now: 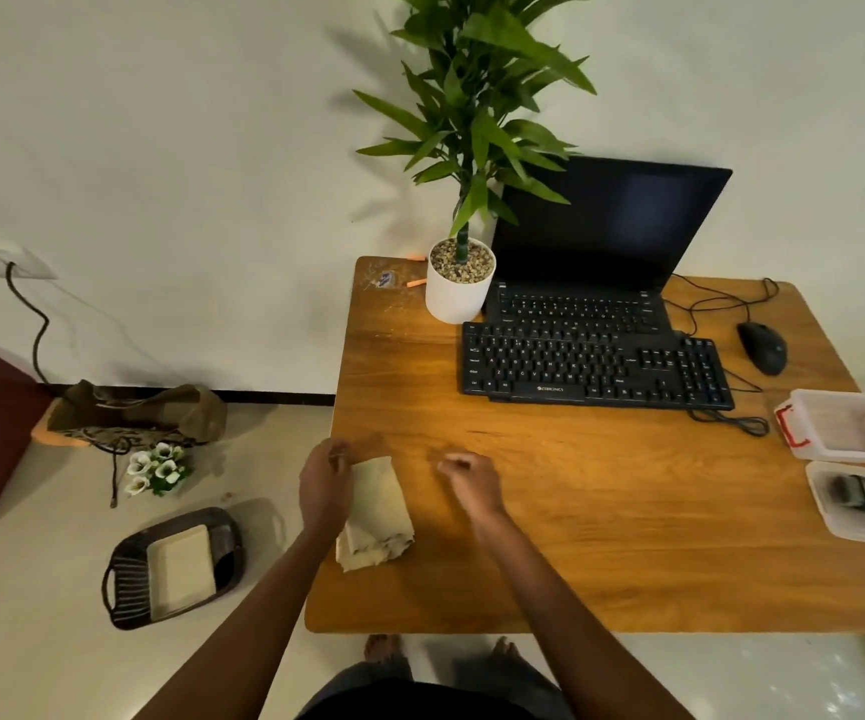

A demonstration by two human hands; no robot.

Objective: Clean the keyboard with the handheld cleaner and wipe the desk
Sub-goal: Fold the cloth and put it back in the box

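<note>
Head view: left hand (324, 483) grips folded beige cloth (376, 511) at 7 o'clock on desk (576, 537); right hand (469, 478) near cloth's 3 o'clock, fingers curled, empty; keyboard (596, 371) at 1 o'clock, well apart.

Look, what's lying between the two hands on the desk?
The folded cloth, in the head view. It lies on the desk against the left hand, with bare wood between it and the right hand.
</note>
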